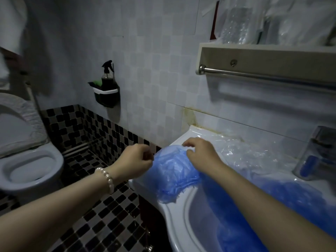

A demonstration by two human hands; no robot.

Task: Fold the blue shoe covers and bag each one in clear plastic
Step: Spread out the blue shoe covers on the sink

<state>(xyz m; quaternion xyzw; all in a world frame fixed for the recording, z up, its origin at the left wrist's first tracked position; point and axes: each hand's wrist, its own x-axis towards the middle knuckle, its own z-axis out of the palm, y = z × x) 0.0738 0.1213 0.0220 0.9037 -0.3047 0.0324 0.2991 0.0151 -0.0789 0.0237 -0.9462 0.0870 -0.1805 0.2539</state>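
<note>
Sink (181, 231): blue shoe covers (272, 200) heaped inside.
Shoe cover (174, 171): lies across the rim, beneath both hands' fingers.
Left hand (135, 159): fingers pinch its edge.
Right hand (201, 151): fingers curled, pinching its top.

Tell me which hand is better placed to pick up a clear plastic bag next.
Probably the right hand: it rests at the far edge of the blue shoe cover, right beside the clear plastic. The left hand pinches the cover's near edge, farther away.

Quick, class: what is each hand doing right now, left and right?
Left hand: fingers curled, pinching the edge of the blue shoe cover.
Right hand: fingers curled on the shoe cover's top edge.
</note>
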